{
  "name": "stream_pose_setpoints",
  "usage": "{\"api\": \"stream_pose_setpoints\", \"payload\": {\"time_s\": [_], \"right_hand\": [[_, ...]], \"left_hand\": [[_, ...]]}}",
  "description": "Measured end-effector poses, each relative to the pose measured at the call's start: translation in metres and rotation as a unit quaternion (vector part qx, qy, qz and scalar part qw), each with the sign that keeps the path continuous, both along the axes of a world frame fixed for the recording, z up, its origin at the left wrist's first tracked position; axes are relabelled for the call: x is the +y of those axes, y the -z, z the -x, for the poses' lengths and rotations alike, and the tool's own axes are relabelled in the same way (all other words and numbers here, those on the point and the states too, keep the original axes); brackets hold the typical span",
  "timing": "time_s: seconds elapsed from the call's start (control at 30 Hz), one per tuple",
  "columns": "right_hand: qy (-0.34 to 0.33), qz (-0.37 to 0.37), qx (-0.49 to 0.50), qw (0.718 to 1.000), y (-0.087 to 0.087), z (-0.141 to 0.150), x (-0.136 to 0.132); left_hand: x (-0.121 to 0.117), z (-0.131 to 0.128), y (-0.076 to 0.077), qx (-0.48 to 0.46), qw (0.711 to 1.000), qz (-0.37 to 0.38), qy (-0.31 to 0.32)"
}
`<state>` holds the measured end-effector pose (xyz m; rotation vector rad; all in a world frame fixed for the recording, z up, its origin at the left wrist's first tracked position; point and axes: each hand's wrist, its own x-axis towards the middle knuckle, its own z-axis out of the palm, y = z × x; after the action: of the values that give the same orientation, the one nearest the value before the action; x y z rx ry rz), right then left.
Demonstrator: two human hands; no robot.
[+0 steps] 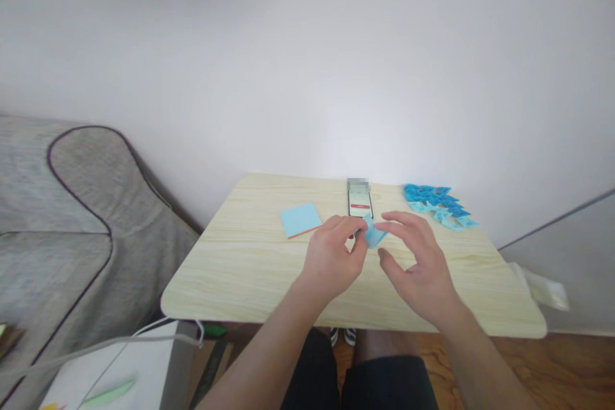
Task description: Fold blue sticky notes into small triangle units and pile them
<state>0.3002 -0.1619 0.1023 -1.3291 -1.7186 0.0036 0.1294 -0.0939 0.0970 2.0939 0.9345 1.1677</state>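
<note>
A small folded piece of light blue paper [373, 234] is pinched between the thumb and fingers of my left hand [336, 253], above the middle of the table. My right hand [418, 262] is at the paper's right side, thumb and fingers spread apart, with a fingertip close to its edge; whether it touches I cannot tell. Left of my hands lies a square stack of light blue paper [301, 219] with an orange-red edge. Just behind the held paper is a smartphone [360, 198] with its screen lit.
Several folded blue paper pieces [439, 205] lie in overlapping rows at the table's back right. The pale wooden table [230, 275] stands against a white wall. A grey sofa [86, 205] is on the left, with a white box-like surface [115, 365] and a cable below.
</note>
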Motion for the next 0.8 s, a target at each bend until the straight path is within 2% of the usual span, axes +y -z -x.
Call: {"api": "stream_pose_setpoints", "payload": {"time_s": [0.07,0.17,0.27,0.33,0.47,0.53,0.73,0.8], "right_hand": [[-0.025,-0.019,-0.071,0.997,0.022,0.005,-0.017],[-0.020,-0.005,-0.097,0.995,0.054,0.003,-0.037],[-0.020,0.037,-0.097,0.994,0.078,-0.005,-0.048],[-0.025,0.052,-0.094,0.994,0.088,-0.010,-0.051],[-0.042,0.068,-0.110,0.991,0.096,-0.017,-0.048],[-0.058,0.079,-0.124,0.987,0.097,-0.019,-0.047],[-0.109,0.117,-0.162,0.974,0.092,-0.021,-0.054],[-0.126,0.128,-0.162,0.970,0.092,-0.021,-0.056]], "left_hand": [[-0.016,0.007,0.022,0.014,1.000,0.022,-0.017],[-0.037,0.019,0.048,0.026,0.996,0.077,-0.026],[-0.053,0.033,0.066,0.050,0.994,0.094,0.005],[-0.058,0.039,0.073,0.090,0.994,0.061,0.026],[-0.060,0.043,0.080,0.197,0.980,-0.034,0.024],[-0.059,0.043,0.080,0.232,0.971,-0.057,0.022],[-0.058,0.045,0.078,0.260,0.963,-0.059,0.031],[-0.059,0.047,0.078,0.273,0.958,-0.060,0.059]]}}
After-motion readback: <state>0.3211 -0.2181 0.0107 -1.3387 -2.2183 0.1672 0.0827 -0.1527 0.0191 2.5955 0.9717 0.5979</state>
